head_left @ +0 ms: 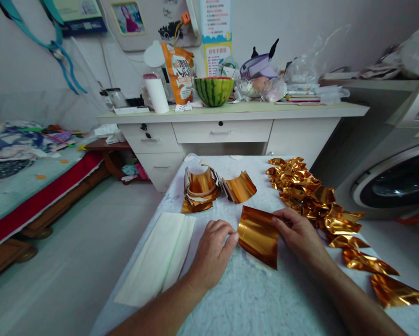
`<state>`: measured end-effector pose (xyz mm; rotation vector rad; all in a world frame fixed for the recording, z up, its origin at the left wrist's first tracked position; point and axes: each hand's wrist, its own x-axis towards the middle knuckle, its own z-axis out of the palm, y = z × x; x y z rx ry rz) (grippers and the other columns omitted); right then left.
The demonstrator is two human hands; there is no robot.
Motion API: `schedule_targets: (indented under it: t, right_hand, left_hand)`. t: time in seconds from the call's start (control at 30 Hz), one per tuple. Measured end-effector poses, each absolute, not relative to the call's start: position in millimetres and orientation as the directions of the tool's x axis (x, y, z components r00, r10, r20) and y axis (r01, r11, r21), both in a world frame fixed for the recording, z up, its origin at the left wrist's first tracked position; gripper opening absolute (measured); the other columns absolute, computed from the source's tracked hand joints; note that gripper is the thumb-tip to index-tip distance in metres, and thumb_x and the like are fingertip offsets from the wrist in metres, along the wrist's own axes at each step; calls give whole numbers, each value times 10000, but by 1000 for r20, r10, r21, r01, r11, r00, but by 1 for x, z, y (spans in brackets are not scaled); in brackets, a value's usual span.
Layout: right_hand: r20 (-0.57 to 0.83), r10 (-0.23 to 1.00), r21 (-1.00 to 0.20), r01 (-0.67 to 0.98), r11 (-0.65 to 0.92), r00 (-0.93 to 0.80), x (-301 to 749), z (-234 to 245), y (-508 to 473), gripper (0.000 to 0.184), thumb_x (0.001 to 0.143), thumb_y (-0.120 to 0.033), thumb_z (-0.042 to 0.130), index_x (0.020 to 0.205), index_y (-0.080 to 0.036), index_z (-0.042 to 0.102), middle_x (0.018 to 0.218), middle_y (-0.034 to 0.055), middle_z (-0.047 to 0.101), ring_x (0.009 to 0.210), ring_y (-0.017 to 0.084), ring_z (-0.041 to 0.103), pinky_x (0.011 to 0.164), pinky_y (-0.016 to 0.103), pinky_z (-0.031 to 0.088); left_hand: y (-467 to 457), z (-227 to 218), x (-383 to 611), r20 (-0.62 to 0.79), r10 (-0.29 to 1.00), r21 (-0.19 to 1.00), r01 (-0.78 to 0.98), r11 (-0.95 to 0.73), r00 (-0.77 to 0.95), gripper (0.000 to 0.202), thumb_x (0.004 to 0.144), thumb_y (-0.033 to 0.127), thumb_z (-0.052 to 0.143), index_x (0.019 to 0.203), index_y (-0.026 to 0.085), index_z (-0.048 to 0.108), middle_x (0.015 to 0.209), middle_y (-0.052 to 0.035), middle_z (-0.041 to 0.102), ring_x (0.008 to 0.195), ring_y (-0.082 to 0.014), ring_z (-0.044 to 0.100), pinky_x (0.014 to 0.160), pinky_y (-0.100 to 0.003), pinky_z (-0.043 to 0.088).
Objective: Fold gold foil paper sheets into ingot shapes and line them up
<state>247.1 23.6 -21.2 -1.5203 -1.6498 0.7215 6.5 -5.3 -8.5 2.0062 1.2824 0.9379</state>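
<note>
A curved sheet of shiny gold foil paper (258, 235) is held just above the cloth-covered table between my two hands. My left hand (214, 249) pinches its left edge between thumb and fingers. On the other side, my right hand (295, 233) grips the sheet's upper right edge, some fingers hidden behind it. Beyond it lie a curled stack of gold foil sheets (239, 187) and a rolled bundle of gold and whitish paper (200, 184). Folded gold foil pieces (309, 189) form a long heap along the table's right side. Pale paper sheets (157, 259) lie left of my left hand.
A white desk (223, 114) stands behind the table, bearing a watermelon half (213, 91), an orange snack bag (178, 74) and a paper roll (157, 94). To the right is a washing machine (387, 158); at the left, a bed (55, 172) with clothes.
</note>
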Motion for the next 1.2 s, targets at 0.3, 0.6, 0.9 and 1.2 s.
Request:
schedule_targets:
  t: [0.3,0.6,0.9,1.2]
  right_hand:
    - [164,986,-866,476,152,-17,246,-14,21,258,830,-431,567,763,-202,665,743,34,619,721,199,576,671,306,448]
    - [-23,1000,-999,35,-23,-1,250,-21,21,274,789,-478,677,809,-205,704,802,25,688,767,181,606,751,287,472]
    - [44,994,-997,-73,37,-101,253,-1,14,225,751,-438,715,869,-249,749,1052,68,715,1047,264,620,919,389,466]
    - [182,925,-981,-3,192,-332,263,10,7,200,825,-480,664,917,-328,757,1274,42,639,1265,297,504,1021,462,409]
  left_hand:
    - [-4,-16,8,166,948,696,649,-307,271,114,777,176,687,755,193,576,867,-6,604,904,-202,524,819,-330,396]
    - [-2,-22,10,123,965,649,716,-256,233,328,669,197,764,966,223,627,1056,-32,588,1026,-252,488,916,-407,393]
    - [1,-15,3,224,959,783,555,-282,172,199,764,42,541,821,210,631,937,-8,543,887,-163,569,822,-296,460]
    - [10,-11,-1,411,910,789,481,-382,49,228,766,11,492,826,202,599,1032,-28,567,1041,-178,558,946,-312,425]
